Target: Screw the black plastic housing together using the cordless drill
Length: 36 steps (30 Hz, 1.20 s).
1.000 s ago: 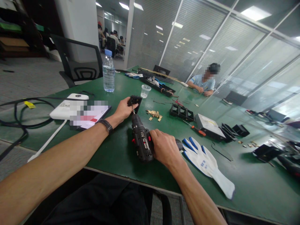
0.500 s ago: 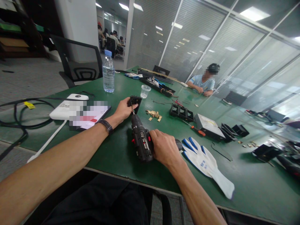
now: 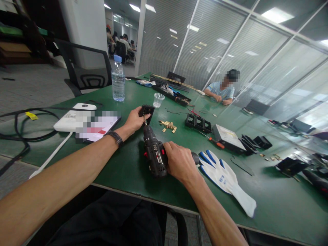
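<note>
My right hand (image 3: 179, 160) is wrapped round the handle of a black cordless drill (image 3: 155, 153) with red buttons, which lies over on its side above the table. The drill's bit points away from me and meets a small black frame part (image 3: 148, 110). That part is gripped by my left hand (image 3: 135, 120), its thumb along the near side. Whether a screw sits at the bit's tip is too small to tell. Just right of the part is a pile of small brass plates (image 3: 167, 125). A white and blue work glove (image 3: 222, 176) lies beside my right wrist.
On the green table (image 3: 123, 174) stand a water bottle (image 3: 118, 82) and a plastic cup (image 3: 158, 99). Left are a phone (image 3: 110, 124), a white device (image 3: 69, 119) and cables. Right are a black frame (image 3: 198, 123), a screwdriver (image 3: 217, 143) and a box (image 3: 228, 138). Another person sits opposite.
Almost nothing differs. Both hands, the drill and the black part hold the same positions; the view has shifted very slightly.
</note>
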### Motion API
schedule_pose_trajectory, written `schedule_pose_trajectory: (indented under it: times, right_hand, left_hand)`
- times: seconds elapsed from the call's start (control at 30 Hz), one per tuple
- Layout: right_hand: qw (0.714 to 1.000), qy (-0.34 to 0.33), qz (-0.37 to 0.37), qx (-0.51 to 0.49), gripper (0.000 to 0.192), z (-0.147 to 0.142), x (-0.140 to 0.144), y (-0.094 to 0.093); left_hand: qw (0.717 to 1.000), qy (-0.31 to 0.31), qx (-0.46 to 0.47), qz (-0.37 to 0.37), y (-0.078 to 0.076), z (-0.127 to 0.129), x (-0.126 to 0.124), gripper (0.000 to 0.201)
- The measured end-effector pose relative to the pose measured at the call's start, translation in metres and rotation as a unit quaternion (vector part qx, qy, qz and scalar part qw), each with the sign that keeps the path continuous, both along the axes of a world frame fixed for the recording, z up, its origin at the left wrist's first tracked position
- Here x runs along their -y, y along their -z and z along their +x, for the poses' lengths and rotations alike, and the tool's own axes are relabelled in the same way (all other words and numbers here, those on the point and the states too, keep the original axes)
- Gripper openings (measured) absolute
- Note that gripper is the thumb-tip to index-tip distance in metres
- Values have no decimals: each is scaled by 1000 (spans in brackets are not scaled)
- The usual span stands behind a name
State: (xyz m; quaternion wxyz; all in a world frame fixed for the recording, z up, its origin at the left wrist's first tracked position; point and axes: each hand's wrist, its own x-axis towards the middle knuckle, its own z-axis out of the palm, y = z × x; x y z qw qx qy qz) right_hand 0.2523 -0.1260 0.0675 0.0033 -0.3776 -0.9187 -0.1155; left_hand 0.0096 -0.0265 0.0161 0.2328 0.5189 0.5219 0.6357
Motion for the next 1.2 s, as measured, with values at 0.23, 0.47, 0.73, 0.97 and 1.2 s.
schedule_pose_trajectory:
  times: [0.23,0.47,0.73,0.97,1.2]
  right_hand:
    - [1000,3,-5,10,25,-1,0,-1]
    - [1000,-2,2,-2,23,1,-1,0]
    - [1000,-4,0,1,22,0,0,1]
    - [1000,8,-6,8,23,-1,1,-1]
    - [1000,-7,10,-10,22,1,-1,3]
  left_hand:
    - [1000,0,9,1,-1,0,1,37]
    - [1000,0,18,-6,-1,1,1,38]
    - [1000,-11,-4,-8,-1,0,2,38]
    - [1000,-18,0,-10,-5,3,5,39]
    - [1000,-15,0,-6,-5,3,5,38]
